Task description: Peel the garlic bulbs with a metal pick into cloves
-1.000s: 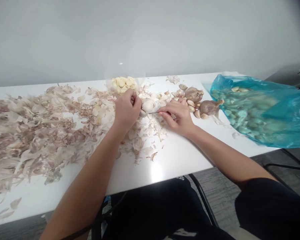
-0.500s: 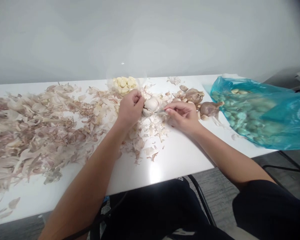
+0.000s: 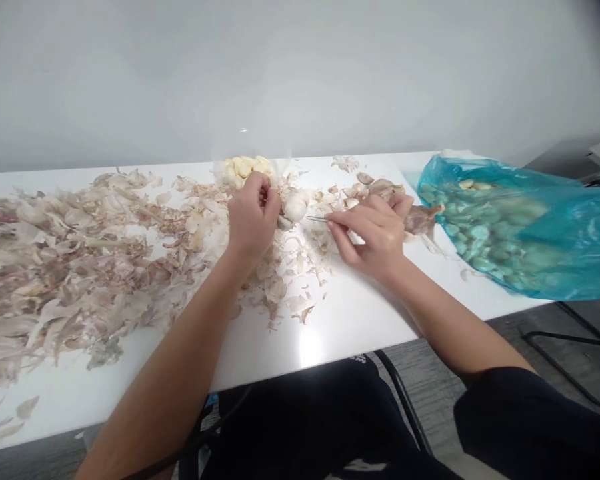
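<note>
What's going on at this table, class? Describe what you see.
A seated person works with bare hands at a white table. The left hand is closed on something hidden, beside a garlic bulb; the right hand pinches a thin metal pick. Peeled cloves sit in a clear bowl, papery skins lie heaped leftward, and a blue bag holds more garlic.

From the left hand (image 3: 253, 210) and right hand (image 3: 375, 240), a hand can pass toward 6 o'clock over the white tabletop (image 3: 340, 333), past a few scattered husks; the heap of garlic husks (image 3: 80, 260) lies at 9 o'clock; the glass bowl (image 3: 250, 160) stands at 12 o'clock; a brown garlic bulb (image 3: 420, 220) and blue plastic bag (image 3: 500, 227) block 3 o'clock; a white garlic bulb (image 3: 295, 208) and thin metal pick (image 3: 317, 218) fill the gap between the hands.
</note>
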Available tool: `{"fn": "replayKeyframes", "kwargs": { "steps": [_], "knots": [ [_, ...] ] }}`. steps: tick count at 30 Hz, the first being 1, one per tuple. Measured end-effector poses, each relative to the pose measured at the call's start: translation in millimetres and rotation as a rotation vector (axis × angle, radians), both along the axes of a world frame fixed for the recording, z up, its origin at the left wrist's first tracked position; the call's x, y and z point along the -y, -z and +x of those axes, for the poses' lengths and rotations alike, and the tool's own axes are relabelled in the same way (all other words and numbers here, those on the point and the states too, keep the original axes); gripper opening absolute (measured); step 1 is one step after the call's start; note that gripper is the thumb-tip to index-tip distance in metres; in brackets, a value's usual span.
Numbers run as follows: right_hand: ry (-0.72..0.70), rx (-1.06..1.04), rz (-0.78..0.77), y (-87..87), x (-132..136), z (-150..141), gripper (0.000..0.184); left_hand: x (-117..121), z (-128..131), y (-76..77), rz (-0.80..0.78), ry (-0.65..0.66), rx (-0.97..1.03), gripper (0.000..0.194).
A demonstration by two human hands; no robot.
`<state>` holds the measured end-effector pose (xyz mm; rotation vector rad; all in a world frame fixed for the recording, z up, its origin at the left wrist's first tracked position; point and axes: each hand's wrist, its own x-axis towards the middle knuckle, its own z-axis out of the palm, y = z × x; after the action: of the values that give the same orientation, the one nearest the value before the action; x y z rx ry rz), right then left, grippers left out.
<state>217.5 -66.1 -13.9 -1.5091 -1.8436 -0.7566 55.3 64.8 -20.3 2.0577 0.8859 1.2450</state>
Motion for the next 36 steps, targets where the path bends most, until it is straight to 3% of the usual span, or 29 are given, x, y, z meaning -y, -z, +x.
{"fn": "replayKeyframes", "kwargs": {
  "steps": [5, 14, 27, 36],
  "knots": [
    [-0.124, -0.235, -0.137, 2.9, -5.7, 13.7, 0.015, -7.3, -4.2, 1.4, 0.163, 0.095, -0.176, 0.018],
    [-0.147, -0.206, -0.158, 13.0, -10.4, 15.5, 0.016, -2.4, -3.0, 0.8, 0.296, 0.285, -0.315, 0.018],
    [-0.250, -0.158, -0.203, 9.4, -7.6, 14.8, 0.015, -3.7, -2.8, 3.1, 0.291, 0.283, -0.350, 0.019],
    [-0.153, -0.180, -0.258, 11.7, -9.3, 22.6, 0.022, -3.2, -4.1, 4.0, 0.333, 0.297, -0.384, 0.014]
  ]
}}
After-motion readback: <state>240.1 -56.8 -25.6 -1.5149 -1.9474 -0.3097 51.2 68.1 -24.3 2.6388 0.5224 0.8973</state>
